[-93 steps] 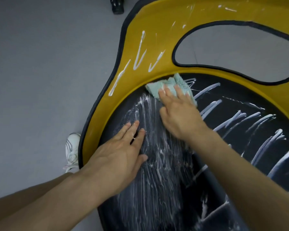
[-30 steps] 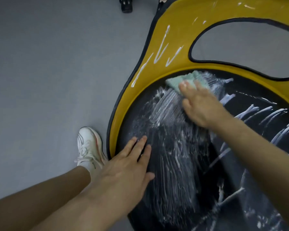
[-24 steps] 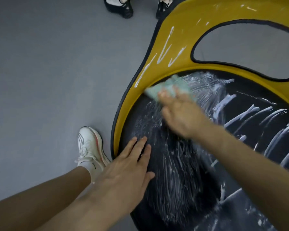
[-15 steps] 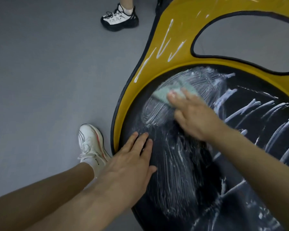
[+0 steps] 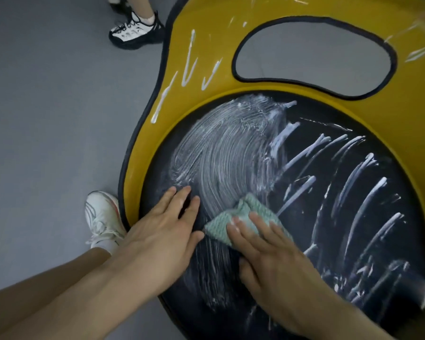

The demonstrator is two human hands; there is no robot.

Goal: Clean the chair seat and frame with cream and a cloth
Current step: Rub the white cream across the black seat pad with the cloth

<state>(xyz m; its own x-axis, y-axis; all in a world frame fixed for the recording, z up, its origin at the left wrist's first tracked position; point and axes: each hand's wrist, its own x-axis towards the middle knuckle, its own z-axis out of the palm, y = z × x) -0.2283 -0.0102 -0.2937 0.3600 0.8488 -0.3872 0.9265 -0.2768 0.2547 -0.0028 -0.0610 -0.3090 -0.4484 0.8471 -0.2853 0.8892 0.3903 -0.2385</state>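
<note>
- Head view: the left hand point(image 5: 162, 231) lies flat on the black seat point(image 5: 312, 217) near its left edge. The fingers are straight and a little spread and grip nothing. I think it steadies the chair.
- The right hand point(image 5: 275, 261) presses the green cloth point(image 5: 253, 209) onto the near part of the seat. Its fingers are straight, not curled round the cloth. The cloth lies just beside the left thumb.
- The cream point(image 5: 226, 148) makes a wide swirl on the seat's left part. On the right it lies in separate stripes point(image 5: 358, 187), and thin lines point(image 5: 189, 62) wait on the yellow frame point(image 5: 138, 155).
- I judge the cloth soft, light and limp, probably slippery with cream. A flat palm on its middle should stop it bunching.
- A white shoe point(image 5: 103, 217) stands beside the frame on the grey floor point(image 5: 47, 106).
</note>
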